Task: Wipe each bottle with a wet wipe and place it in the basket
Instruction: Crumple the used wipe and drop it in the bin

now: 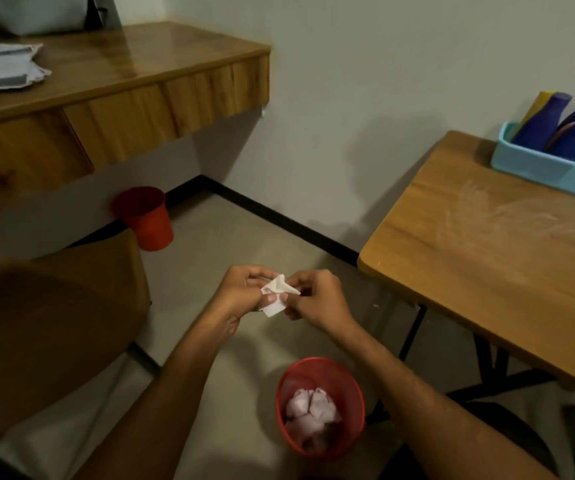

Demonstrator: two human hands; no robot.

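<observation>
1. Nearest the camera, at the lower centre of the frame, a red mesh bin [320,407] is seen on the floor, with crumpled pale wipes [312,408] piled inside it.
2. Just above it, at the centre of the frame, a small white wet wipe [275,296] is pinched between both hands: it is gripped on one side by the curled fingers and thumb of the left hand [241,296], and on the other by the fingertips of the right hand [317,299]. The wipe is held in the air over the floor, apart from the bin below.
3. No bottle is held, and none is seen lying loose on the tabletop [486,244] at the right of the frame.
4. Farther off, at the upper right, a light blue basket [542,171] is set on the far end of the tabletop. Several bottles stand in it: dark blue bottles [570,129] and one yellow bottle [535,109], leaning together.
5. The task is judged to be far along or finished: bottles are already in the basket, and used wipes are in the bin. Whether more bottles are left outside the frame cannot be told.
6. The wipe in hand is judged to be either used and bound for the bin, or being unfolded for another bottle; which cannot be told.
</observation>
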